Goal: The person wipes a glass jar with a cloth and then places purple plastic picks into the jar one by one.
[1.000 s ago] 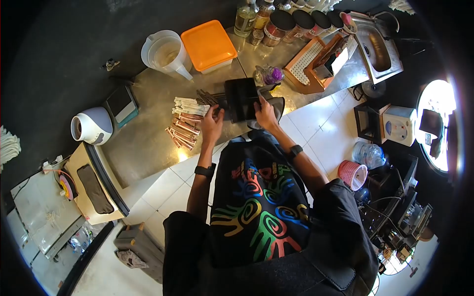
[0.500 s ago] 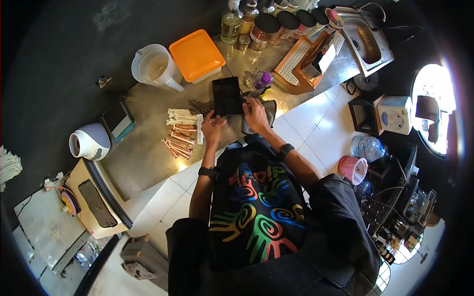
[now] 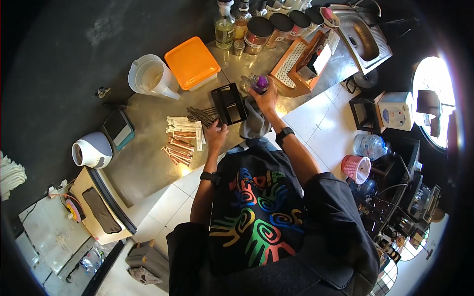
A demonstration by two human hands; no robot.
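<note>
The black tray [image 3: 228, 103] lies flat on the steel counter [image 3: 148, 148], dividers up, its long axis running away from you toward the orange-lidded box [image 3: 192, 61]. Your left hand [image 3: 216, 134] rests loosely open at its near corner, gripping nothing, while your right hand [image 3: 266, 97] reaches past the grey cloth [image 3: 253, 124] to the purple-topped jar [image 3: 257, 82]; whether it grips the jar doesn't show. The step looks like fetching that jar, so next you need a sure hold on it, tray steadied.

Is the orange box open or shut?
Shut: the box has its orange lid lying flat on top, covering it fully.
</note>
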